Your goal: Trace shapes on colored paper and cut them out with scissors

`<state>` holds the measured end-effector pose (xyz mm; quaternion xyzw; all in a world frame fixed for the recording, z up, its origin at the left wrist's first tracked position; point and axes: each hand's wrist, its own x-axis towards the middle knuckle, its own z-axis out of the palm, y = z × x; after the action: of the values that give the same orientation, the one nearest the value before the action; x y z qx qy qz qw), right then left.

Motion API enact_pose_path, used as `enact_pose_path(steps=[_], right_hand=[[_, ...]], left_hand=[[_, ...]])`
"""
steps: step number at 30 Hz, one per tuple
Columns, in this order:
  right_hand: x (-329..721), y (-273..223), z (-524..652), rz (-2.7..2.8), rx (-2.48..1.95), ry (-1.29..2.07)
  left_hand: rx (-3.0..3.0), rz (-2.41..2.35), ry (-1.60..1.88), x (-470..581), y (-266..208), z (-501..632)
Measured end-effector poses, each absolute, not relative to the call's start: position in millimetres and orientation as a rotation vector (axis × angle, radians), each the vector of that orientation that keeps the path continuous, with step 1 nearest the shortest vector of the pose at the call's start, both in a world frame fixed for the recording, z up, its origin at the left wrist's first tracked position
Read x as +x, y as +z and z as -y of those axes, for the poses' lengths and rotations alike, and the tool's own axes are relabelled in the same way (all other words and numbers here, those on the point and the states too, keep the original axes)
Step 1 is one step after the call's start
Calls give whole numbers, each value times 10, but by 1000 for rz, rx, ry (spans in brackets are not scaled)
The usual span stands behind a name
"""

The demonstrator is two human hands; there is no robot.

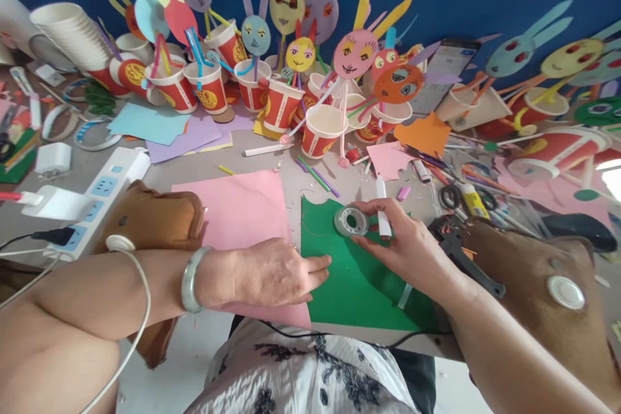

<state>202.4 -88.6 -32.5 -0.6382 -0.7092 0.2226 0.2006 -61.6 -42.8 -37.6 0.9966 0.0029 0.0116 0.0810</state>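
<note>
My left hand [284,272] presses palm-down across the border of the pink paper [237,207] and the green paper [369,291], its index and middle fingers stretched out on the green sheet. Thumb and index finger of my right hand [407,239] grip a small roll of clear tape [351,221] over the upper part of the green paper. A white marker [383,207] also sits in that hand, upright across the index finger. Left of the roll, a faint curved line shows on the green sheet. A clear strip [404,296] lies near my right wrist.
Red paper cups [323,131] with paper rabbit figures [356,55] line the back. A power strip [107,191] stands at left. Scissors [466,259], a glue stick [474,200] and pens crowd the right. A phone [449,71] leans behind. A white cable [145,297] crosses my left arm.
</note>
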Motion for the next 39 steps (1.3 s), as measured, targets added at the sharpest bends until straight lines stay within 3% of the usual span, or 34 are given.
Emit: enact_pose_path(steps=[22,39], right_hand=[[2012,-316,879,2004,-1779,624],[2006,-300,875,2042,-1775,591]], left_hand=[[2910,-16,-44,-600,-332,427],[2866,-21,203,-594,-485,421]])
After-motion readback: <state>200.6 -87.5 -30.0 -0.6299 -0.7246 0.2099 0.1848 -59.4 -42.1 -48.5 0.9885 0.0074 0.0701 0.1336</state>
